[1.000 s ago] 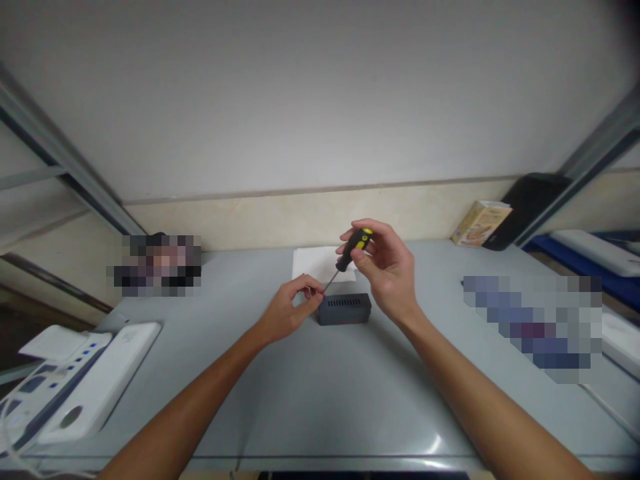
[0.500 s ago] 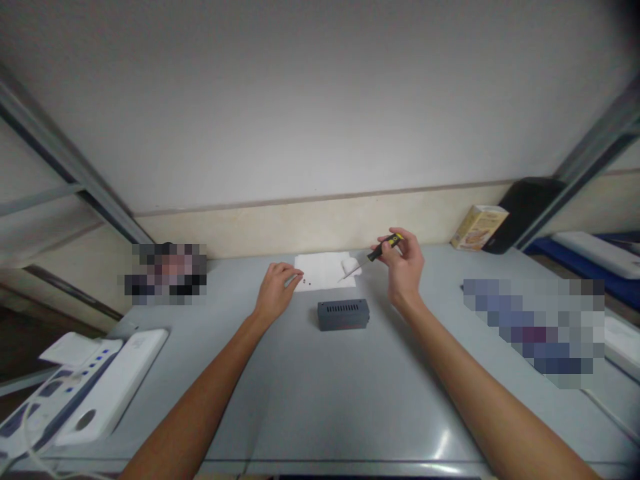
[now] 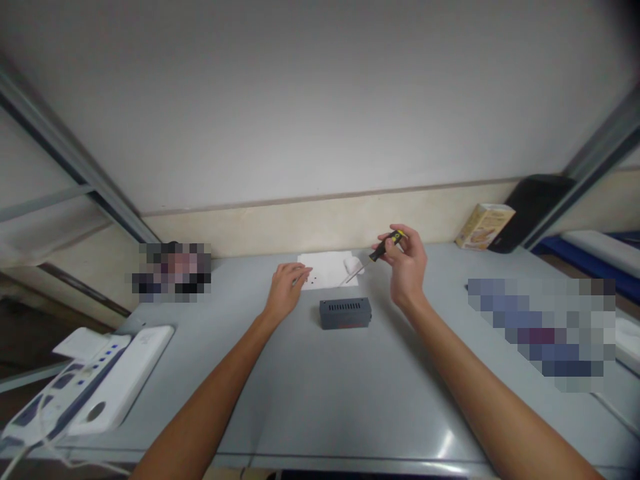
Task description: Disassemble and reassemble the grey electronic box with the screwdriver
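Note:
My right hand (image 3: 407, 267) is wrapped round a black-and-yellow screwdriver (image 3: 384, 249). Its thin shaft slants down to the left, with the tip over the white sheet (image 3: 330, 268). My left hand (image 3: 287, 290) is at the left edge of that sheet, thumb and fingertips drawn together; whatever may be between them is too small to make out. Tiny dark bits (image 3: 313, 281) lie on the sheet beside those fingertips. In front of the sheet, between my forearms, sits a dark grey box (image 3: 345, 314) with a row of slots on top. Neither hand touches it.
On the left lie a white power strip (image 3: 75, 390) and a long white device (image 3: 123, 380) with cables. A yellow carton (image 3: 485, 227) leans near a black case (image 3: 535, 210) at the back right. Blurred-out items are on both sides. A wall (image 3: 320, 223) closes the back.
My left hand has moved slightly right, its fingertips further over the sheet. The right hand keeps the screwdriver in nearly the same place. The whole view has shifted a little.

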### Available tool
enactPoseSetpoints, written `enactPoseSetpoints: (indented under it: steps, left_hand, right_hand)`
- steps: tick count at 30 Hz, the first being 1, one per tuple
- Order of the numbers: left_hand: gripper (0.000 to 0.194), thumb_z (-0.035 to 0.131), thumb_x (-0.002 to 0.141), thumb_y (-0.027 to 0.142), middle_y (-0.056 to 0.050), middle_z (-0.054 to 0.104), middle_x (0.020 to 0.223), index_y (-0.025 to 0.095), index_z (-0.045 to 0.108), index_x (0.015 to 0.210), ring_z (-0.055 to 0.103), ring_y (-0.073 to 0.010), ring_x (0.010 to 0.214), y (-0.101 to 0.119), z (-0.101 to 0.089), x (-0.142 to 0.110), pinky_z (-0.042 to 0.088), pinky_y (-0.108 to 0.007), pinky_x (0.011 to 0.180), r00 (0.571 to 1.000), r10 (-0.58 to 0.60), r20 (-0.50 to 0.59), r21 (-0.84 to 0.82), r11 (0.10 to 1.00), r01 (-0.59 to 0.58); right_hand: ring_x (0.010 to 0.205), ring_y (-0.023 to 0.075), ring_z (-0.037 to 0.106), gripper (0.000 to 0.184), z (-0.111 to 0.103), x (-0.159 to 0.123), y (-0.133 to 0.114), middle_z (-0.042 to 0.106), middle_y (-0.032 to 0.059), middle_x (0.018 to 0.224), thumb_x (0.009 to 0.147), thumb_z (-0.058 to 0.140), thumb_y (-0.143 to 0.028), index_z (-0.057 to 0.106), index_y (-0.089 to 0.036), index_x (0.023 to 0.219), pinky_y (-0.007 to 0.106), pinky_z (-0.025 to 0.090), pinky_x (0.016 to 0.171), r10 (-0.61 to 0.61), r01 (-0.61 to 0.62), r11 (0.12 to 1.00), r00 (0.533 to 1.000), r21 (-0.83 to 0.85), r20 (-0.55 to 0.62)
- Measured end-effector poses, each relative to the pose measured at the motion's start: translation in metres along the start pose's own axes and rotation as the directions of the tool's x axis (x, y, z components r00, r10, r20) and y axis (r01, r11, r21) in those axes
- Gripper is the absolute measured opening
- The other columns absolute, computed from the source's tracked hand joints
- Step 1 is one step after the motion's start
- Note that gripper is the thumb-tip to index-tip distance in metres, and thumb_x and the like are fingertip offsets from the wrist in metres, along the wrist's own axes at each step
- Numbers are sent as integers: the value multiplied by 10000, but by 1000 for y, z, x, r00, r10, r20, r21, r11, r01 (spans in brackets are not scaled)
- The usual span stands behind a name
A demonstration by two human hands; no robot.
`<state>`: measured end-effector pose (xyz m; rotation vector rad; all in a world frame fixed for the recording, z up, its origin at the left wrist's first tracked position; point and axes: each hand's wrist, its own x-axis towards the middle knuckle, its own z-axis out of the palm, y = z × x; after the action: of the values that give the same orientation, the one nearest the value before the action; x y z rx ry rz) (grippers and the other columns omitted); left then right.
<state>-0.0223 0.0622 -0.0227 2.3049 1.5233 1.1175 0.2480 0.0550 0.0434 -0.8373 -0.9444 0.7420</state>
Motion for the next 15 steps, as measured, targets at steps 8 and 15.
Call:
enactPoseSetpoints:
  steps: [8,15]
  left_hand:
    - [369,611,976,376,-114,658,1282,230,648,1313,600,-239,1184,52,-33,-24,461,-427,1083,949,221,225,-344,929,-135]
    - [393,614,981,339,-79,690,1189,243,598,1361,640,-198,1023,72,-21,-37,505,-372,989,929,219,297,-336,935,-113]
  right_hand:
    - [475,97,463,287,-24,14,-26,501,-49,707,867,650,-481,507,-234,887,217,304,420,321,-291,947,850,-134,419]
    - [595,97,356,412,-48,11,-27,414,-52,689,889,625,-600,546,-196,862,227,261,522,565,-52,803,383,-594,731]
